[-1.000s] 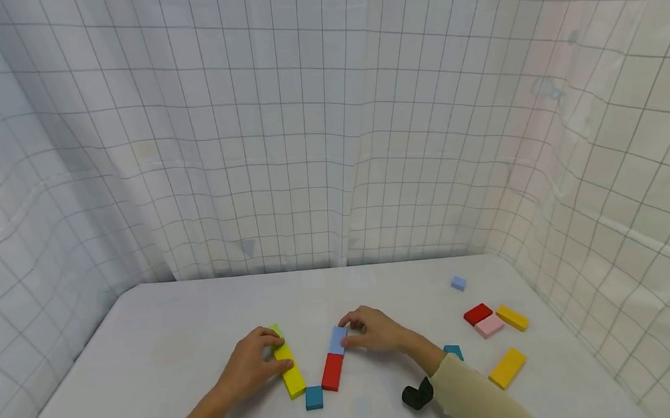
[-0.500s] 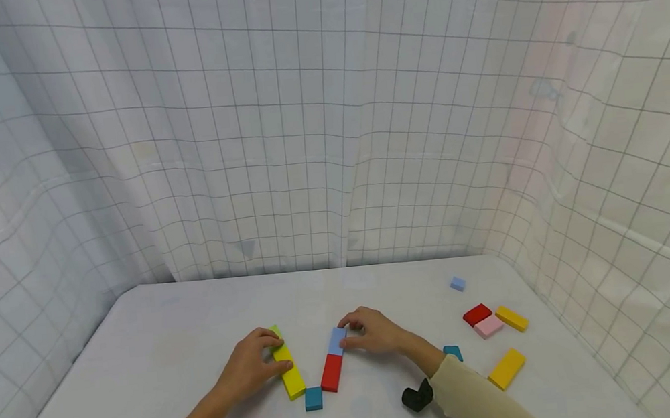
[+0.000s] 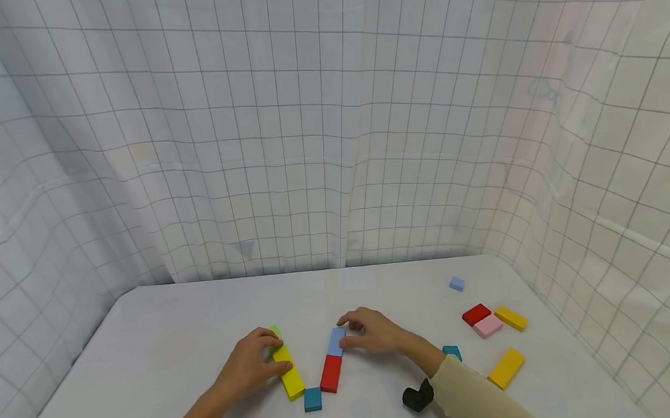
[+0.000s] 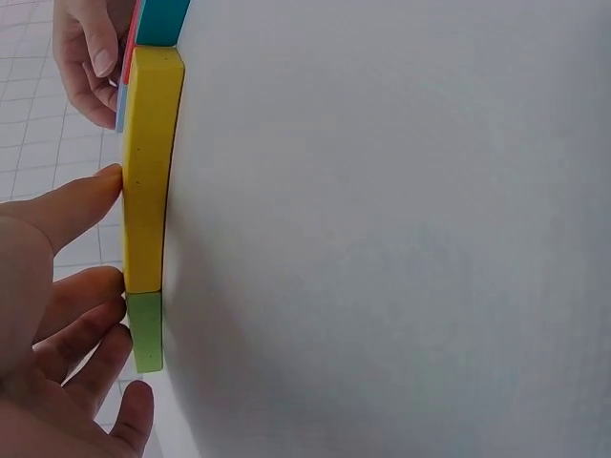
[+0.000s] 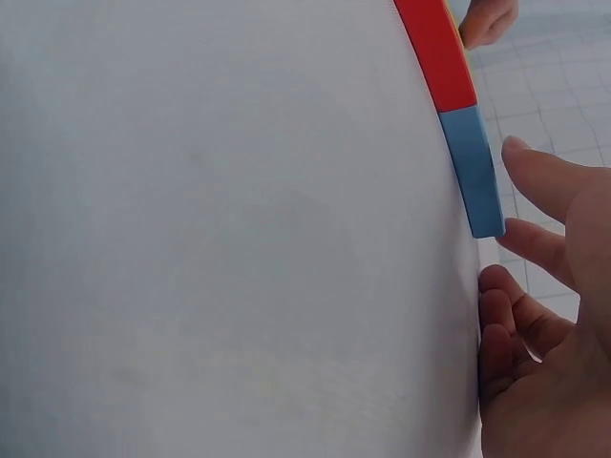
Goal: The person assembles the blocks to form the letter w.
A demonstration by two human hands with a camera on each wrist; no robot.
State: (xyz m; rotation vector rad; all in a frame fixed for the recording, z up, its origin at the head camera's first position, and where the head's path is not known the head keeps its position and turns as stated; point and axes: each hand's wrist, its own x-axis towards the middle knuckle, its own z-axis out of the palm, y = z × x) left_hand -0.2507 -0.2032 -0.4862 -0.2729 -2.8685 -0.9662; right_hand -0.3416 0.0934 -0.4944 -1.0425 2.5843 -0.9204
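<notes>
Wooden blocks form a V on the white table. Its left arm is a long yellow block (image 3: 291, 378) with a short green block (image 4: 146, 332) at its far end. A teal block (image 3: 313, 399) sits at the bottom, and the right arm is a red block (image 3: 330, 373) topped by a light blue block (image 3: 336, 341). My left hand (image 3: 251, 362) rests over the left arm, thumb on the yellow block, fingertips by the green one. My right hand (image 3: 374, 332) is beside the light blue block, its index fingertip touching the far end and the thumb close along the right side.
At the right lie a small light blue block (image 3: 456, 283), a red block (image 3: 476, 314), a pink block (image 3: 488, 326) and two orange-yellow blocks, one nearer (image 3: 506, 368). Another teal block (image 3: 452, 352) is partly behind my right forearm. A white gridded curtain (image 3: 280, 140) surrounds the table.
</notes>
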